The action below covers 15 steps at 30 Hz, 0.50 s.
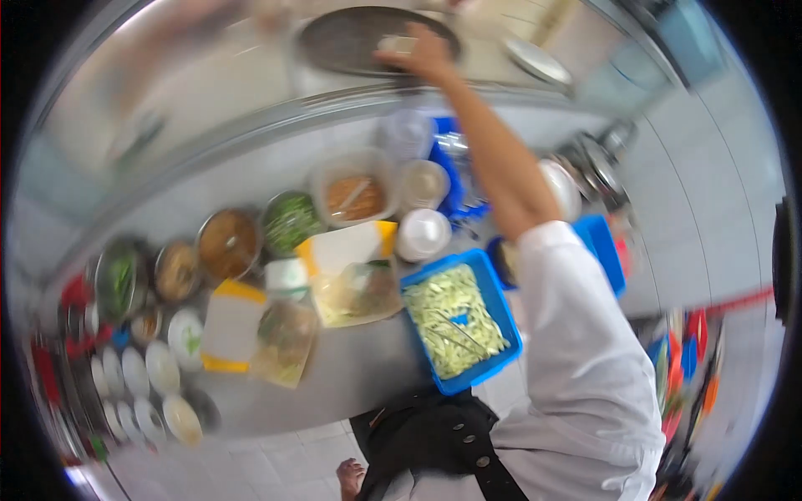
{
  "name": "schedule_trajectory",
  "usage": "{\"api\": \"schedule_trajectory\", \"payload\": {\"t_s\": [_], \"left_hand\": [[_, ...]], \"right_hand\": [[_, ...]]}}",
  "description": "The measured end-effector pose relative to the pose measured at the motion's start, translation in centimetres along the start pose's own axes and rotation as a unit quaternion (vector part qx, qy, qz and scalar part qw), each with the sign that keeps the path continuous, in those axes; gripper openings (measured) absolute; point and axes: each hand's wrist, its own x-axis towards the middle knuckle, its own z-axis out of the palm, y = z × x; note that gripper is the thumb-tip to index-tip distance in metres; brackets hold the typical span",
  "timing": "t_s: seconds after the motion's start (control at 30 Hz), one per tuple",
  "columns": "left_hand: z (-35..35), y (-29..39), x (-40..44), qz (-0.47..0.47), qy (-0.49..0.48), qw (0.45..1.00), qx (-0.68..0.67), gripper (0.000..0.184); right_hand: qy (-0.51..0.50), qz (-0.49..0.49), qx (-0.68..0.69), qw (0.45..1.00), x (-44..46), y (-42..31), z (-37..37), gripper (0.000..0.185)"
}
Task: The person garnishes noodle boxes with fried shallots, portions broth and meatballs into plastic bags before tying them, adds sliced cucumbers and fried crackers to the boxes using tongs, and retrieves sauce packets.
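Observation:
My right hand (426,54) reaches far forward over a dark round tray (334,37) on the raised shelf. Its fingers are closed on a small pale object (398,45), blurred, whose kind I cannot make out. Down by the black apron (418,451), my left hand (351,477) hangs low with its fingers loosely bent and apart, nothing visible in them. Below my right arm, a blue tray (512,330) holds chopped pale green vegetable (451,309) with tongs lying on it. Two open food packs with yellow edges, one (355,275) and another (259,334), lie on the steel counter.
Along the wall stand a tub of orange-brown food (355,198), a bowl of chopped greens (291,222) and a brown-filled bowl (228,242). Several white oval dishes (162,367) sit at the left. A metal rail (276,117) edges the shelf. Pans (597,167) stand at right.

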Motion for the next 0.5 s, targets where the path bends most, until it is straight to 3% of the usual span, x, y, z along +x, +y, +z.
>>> {"api": "schedule_trajectory", "payload": {"t_s": [0.03, 0.13, 0.17, 0.23, 0.27, 0.3, 0.33, 0.4, 0.47, 0.5], "left_hand": [[-1.0, 0.7, 1.2, 0.018, -0.061, 0.996, -0.066, 0.022], [-0.8, 6.8, 1.3, 0.005, 0.004, 0.973, 0.23, 0.022], [0.4, 8.6, 1.4, 0.002, 0.007, 0.963, 0.268, 0.022], [2.7, 11.9, 1.7, 0.005, 0.01, 0.947, 0.321, 0.022], [4.2, 13.3, 1.4, 0.011, 0.013, 0.94, 0.34, 0.022], [5.4, 14.7, 1.9, 0.024, 0.017, 0.932, 0.36, 0.022], [6.8, 15.6, 2.2, 0.035, 0.014, 0.924, 0.38, 0.022], [11.0, 17.7, 2.0, 0.064, 0.028, 0.907, 0.415, 0.022], [16.0, 18.8, 1.7, 0.097, 0.037, 0.889, 0.445, 0.022], [18.9, 19.0, 1.6, 0.111, 0.042, 0.88, 0.46, 0.022]], "right_hand": [[0.066, -0.007, -0.021, 0.998, -0.8, 0.2, 0.7, 0.109], [0.117, -0.009, -0.015, 0.993, -8.2, -0.4, -3.8, 0.068], [0.123, 0.013, -0.029, 0.992, -11.8, 0.9, -6.1, 0.068], [0.11, -0.011, -0.078, 0.991, -19.1, 5.3, -12.6, 0.047], [0.13, 0.022, -0.066, 0.989, -22.6, 10.1, -14.9, 0.038], [0.225, -0.014, -0.067, 0.972, -26.8, 15.6, -17.4, 0.036], [0.175, 0.093, -0.13, 0.972, -30.9, 21.5, -21.6, 0.038], [0.233, 0.187, -0.351, 0.887, -40.6, 31.1, -28.6, 0.044], [0.234, 0.485, -0.299, 0.788, -49.4, 39.1, -35.4, 0.051], [0.21, 0.527, -0.299, 0.767, -52.6, 42.1, -37.6, 0.053]]}}
